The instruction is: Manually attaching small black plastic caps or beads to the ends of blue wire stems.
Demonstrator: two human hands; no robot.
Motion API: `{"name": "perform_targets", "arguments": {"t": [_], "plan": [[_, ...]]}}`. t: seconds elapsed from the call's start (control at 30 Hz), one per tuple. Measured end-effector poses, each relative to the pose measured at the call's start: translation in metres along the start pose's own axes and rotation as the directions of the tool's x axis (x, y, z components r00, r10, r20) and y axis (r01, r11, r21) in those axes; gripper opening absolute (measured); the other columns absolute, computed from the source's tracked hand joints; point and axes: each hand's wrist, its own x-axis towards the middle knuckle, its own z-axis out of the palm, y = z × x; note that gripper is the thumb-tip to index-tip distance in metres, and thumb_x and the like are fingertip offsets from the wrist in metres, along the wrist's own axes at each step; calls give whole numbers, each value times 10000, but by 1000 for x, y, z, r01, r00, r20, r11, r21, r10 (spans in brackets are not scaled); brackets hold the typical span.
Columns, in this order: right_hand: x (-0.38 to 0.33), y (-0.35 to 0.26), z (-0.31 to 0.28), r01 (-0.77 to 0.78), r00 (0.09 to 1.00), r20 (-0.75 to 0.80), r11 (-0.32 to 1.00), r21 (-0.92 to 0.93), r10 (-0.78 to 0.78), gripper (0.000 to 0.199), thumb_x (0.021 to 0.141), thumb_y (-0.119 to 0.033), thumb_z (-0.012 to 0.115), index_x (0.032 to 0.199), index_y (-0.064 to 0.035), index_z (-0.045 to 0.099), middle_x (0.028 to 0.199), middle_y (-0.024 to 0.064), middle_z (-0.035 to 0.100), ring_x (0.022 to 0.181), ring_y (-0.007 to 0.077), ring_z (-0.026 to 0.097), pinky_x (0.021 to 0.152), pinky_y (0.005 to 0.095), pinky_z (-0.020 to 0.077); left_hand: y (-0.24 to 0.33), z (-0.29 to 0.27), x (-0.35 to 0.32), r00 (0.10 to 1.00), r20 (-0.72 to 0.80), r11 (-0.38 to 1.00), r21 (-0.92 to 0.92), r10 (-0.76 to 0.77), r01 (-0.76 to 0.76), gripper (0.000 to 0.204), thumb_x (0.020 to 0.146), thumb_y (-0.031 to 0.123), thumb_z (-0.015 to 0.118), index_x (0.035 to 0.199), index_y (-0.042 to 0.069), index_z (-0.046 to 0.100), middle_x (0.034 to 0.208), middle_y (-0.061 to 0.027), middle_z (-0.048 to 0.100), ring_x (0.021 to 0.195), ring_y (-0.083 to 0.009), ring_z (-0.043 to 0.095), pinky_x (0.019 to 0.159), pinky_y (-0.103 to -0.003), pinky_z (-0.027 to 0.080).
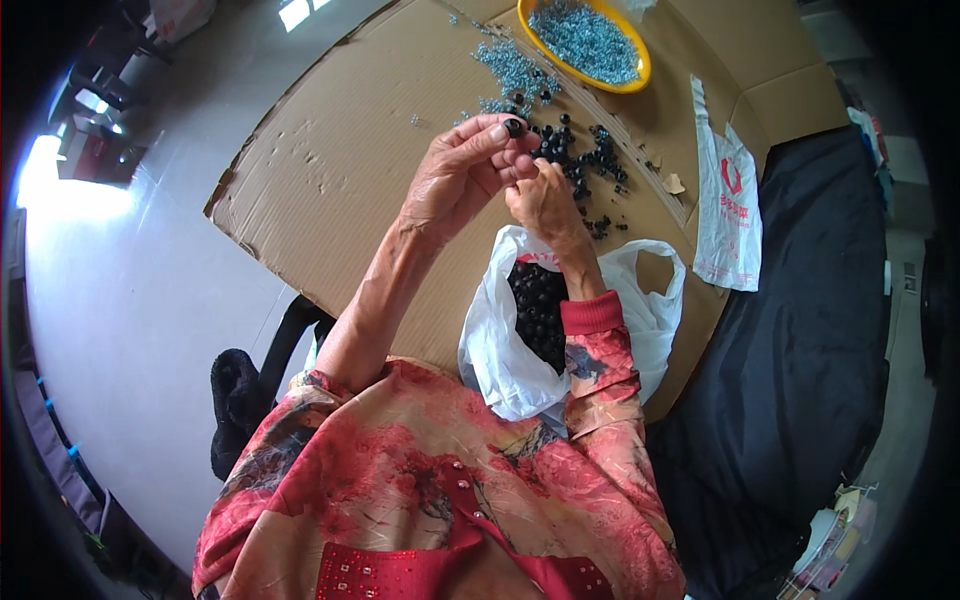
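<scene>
Between the thumb and forefinger of my left hand (458, 168) is a round black bead (514, 128). My right hand (548, 205) is close beside it, fingers curled in a pinch; whatever they hold is too small or hidden to name. Just past the hands, loose black beads (578, 180) of mixed sizes lie in a heap on the cardboard (350, 170). Under my right forearm, an open white plastic bag (490, 335) holds many dark beads (538, 305).
A yellow oval dish (645, 72) full of small blue pieces (585, 40) stands at the far side. More blue pieces (510, 65) are scattered left of it. On the right lie a flattened white bag (725, 215) with red print and a dark cloth (800, 300).
</scene>
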Motion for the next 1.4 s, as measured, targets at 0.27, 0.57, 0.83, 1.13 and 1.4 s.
{"name": "perform_targets", "arguments": {"t": [0.27,0.57,0.83,1.13,1.4], "plan": [[2,3,-59,-309,879,-4,575,758,477,144,681,-40,647,816,9,636,709,61,627,618,119,580,586,234,458,-6,21,-4,996,81,997,-69,-38,43,177,866,138,551,972,-3,565,910,-140,615,723,-160,604,741,-349,481],[16,-27,-148,99,934,-189,289,952,303,133,714,15,677,842,10,644,821,59,607,729,114,564,696,222,461,-13,47,-14,992,95,994,-68,-83,90,187,840,124,586,988,10,592,880,-125,629,693,-148,605,720,-371,499],[19,-27,-149,153,961,-231,400,904,154,147,688,37,682,828,16,640,805,75,597,753,140,559,677,244,469,-15,51,-15,991,106,985,-140,-82,96,180,814,77,614,956,-31,592,857,-136,633,679,-168,614,696,-334,539],[18,-23,-152,114,973,-191,455,883,127,149,671,64,679,808,19,639,788,81,603,739,139,565,666,240,464,-14,51,-15,993,70,995,9,-96,96,164,814,111,618,946,15,603,837,-86,631,668,-147,597,705,-365,502],[17,-19,-152,79,984,-144,471,878,104,149,677,73,668,813,20,638,766,76,594,719,134,561,657,240,459,-17,51,-16,993,23,993,6,-118,118,141,809,104,622,916,13,604,825,-99,632,658,-151,607,701,-373,513]]}}
